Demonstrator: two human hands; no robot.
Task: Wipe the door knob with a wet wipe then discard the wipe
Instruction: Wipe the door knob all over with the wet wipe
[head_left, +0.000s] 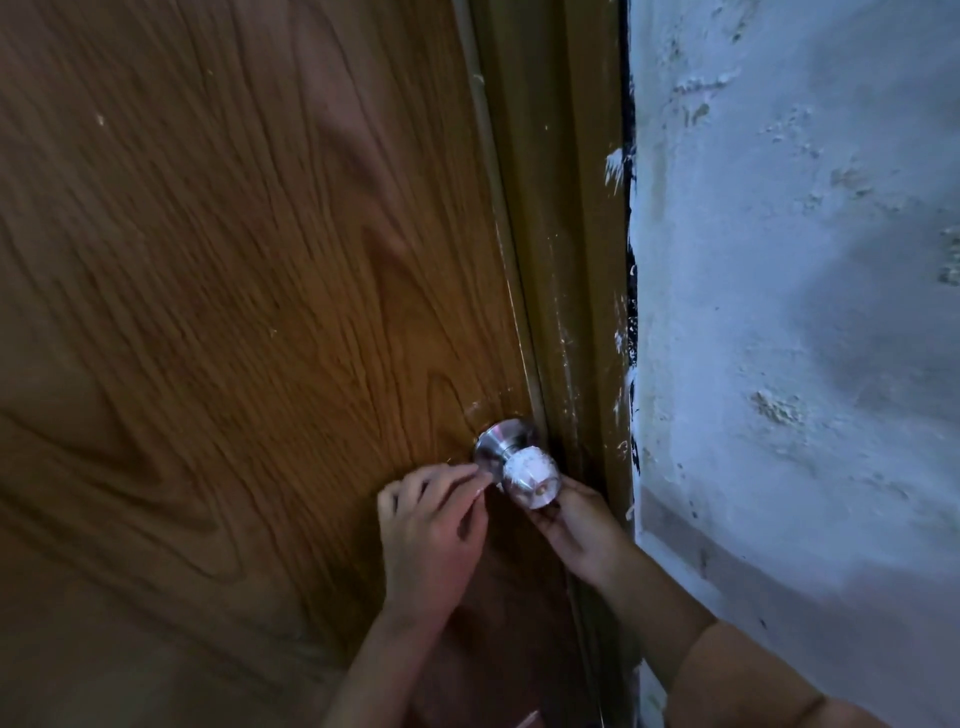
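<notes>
A round silver door knob (501, 446) sticks out of the brown wooden door (249, 291) near its right edge. A white wet wipe (531, 472) is draped over the knob's ball and covers most of it. My left hand (434, 535) reaches in from the left and pinches an edge of the wipe at the knob's neck with its fingertips. My right hand (576, 527) comes from the lower right and cups the wrapped ball from below, its fingers pressing the wipe against the metal.
The olive-brown door frame (571, 249) runs top to bottom just right of the knob. A rough, pale painted wall (795, 312) fills the right side. No bin is in view.
</notes>
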